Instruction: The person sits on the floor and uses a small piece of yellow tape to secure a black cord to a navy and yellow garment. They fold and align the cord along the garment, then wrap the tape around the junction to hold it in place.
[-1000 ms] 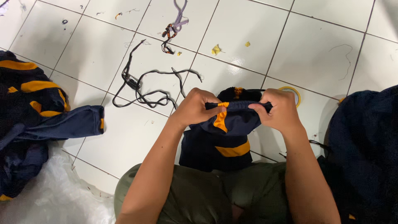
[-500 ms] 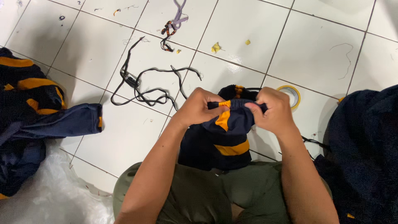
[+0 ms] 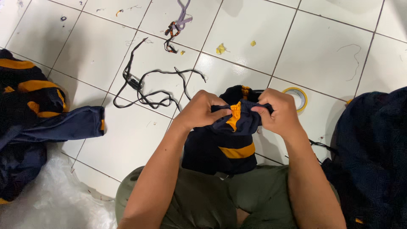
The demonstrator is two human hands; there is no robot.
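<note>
Still both hands [image 3: 203, 111] [image 3: 277, 112] grip garment [image 3: 231, 138], lifted slightly.

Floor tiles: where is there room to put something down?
Bare white tiles lie at the top right, beyond the tape roll. More lie between the black cord and the navy-and-orange clothes pile. It is crowded around both hands, by the plastic sheet.

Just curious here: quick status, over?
Left hand and right hand both pinch navy-and-orange garment. Black cord, tape roll on floor beyond, apart.
</note>
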